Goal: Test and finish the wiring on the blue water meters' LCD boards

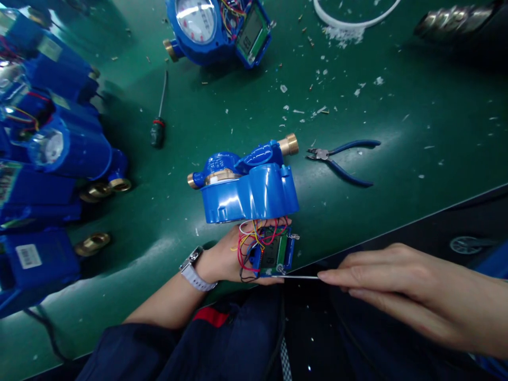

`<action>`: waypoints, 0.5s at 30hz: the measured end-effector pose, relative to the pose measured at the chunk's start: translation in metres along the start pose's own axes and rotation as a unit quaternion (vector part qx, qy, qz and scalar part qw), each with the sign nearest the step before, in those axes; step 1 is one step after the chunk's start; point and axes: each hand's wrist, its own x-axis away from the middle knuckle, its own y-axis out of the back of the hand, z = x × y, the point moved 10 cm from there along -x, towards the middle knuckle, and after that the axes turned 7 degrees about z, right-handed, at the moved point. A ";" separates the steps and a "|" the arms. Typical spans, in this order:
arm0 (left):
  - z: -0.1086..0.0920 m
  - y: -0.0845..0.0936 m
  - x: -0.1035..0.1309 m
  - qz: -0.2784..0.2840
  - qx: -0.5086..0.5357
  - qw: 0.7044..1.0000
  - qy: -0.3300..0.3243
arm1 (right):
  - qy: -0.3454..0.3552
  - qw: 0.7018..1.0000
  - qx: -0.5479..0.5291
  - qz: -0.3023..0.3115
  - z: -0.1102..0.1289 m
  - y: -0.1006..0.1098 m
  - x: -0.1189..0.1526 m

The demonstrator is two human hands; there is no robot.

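My left hand (226,256) holds up a small blue display unit (272,251) with an open circuit board and screen. Red, yellow, white and black wires (246,248) run from it towards a blue water meter (250,193). This meter lies on its side with brass threaded ends. Fingers closed, my right hand (392,286) grips a screwdriver (301,277) by its thin metal shaft; its handle is hidden in the hand. The tip touches or nearly touches the unit's lower edge, beside a small spring-like part (281,269).
Several blue water meters (75,143) crowd the left side. Another screwdriver (157,127) lies near them. Blue-handled cutting pliers (337,161) rest at right. At the back are another opened meter (202,32), a white ring (353,24) and scattered scraps on the green table (397,121).
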 end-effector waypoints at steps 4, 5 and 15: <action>0.003 -0.003 0.002 0.000 0.005 1.000 -0.004 | 0.021 1.000 0.002 -0.003 0.005 0.006 -0.003; 0.006 -0.004 0.002 0.002 0.007 1.000 0.003 | 0.026 1.000 0.006 -0.004 0.007 0.008 -0.005; 0.015 -0.011 0.004 0.028 0.074 0.994 0.072 | 0.063 0.990 0.124 -0.030 0.025 0.013 -0.010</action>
